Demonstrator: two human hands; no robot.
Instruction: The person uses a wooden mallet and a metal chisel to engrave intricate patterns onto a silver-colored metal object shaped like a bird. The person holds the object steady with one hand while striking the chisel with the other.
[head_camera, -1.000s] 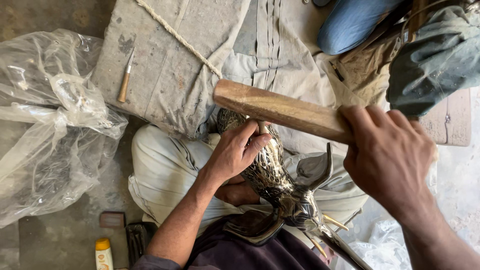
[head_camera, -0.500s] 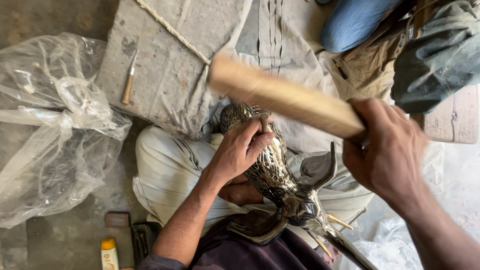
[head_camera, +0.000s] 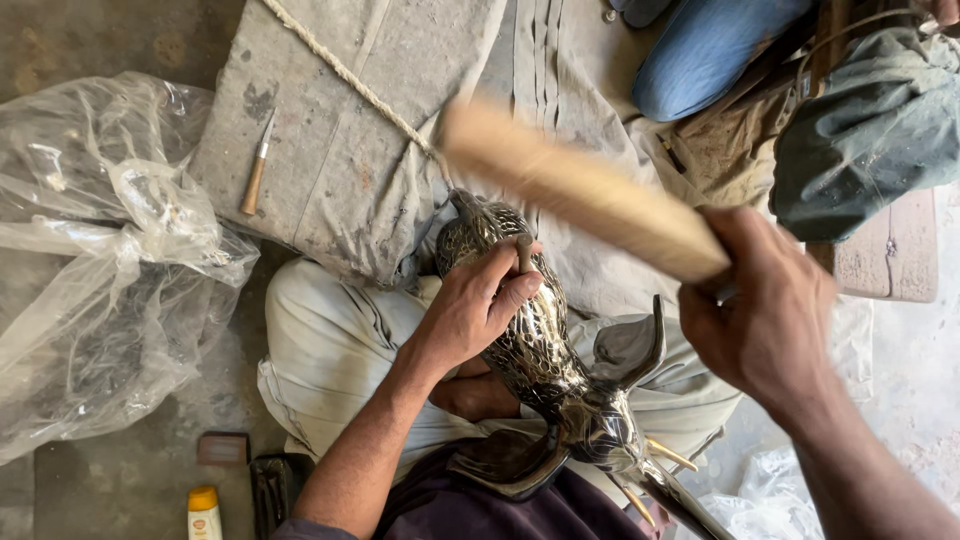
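- Bare concrete floor (head_camera: 120, 480) runs beneath everything, dusty and stained.
- Spread over it at the upper middle is a grey cloth (head_camera: 400, 130), creased, with a twisted rope (head_camera: 340, 70) lying diagonally across it.
- At the left lies a heap of crumpled clear plastic sheeting (head_camera: 100, 260), touching the cloth's edge.
- Another person's blue-trousered knee (head_camera: 700, 50) shows at the top right.
- On the seated person's lap rests a patterned metal animal figure (head_camera: 530, 330), its body dark and silver, with horns and head pointing toward the lower edge.
- A wooden mallet (head_camera: 580, 190), blurred, is raised above the figure, gripped at its lower end by the right hand (head_camera: 765, 310), fingers wrapped tightly round it.
- The left hand (head_camera: 475, 310) rests on the figure's back, fingers pinching a small metal punch (head_camera: 523, 252) upright against the surface.
- A wooden-handled chisel (head_camera: 255, 170) lies on the cloth, well apart from both hands.
- A small white bottle with a yellow cap (head_camera: 205, 512) stands at the bottom edge, near a little brown block (head_camera: 222, 448).
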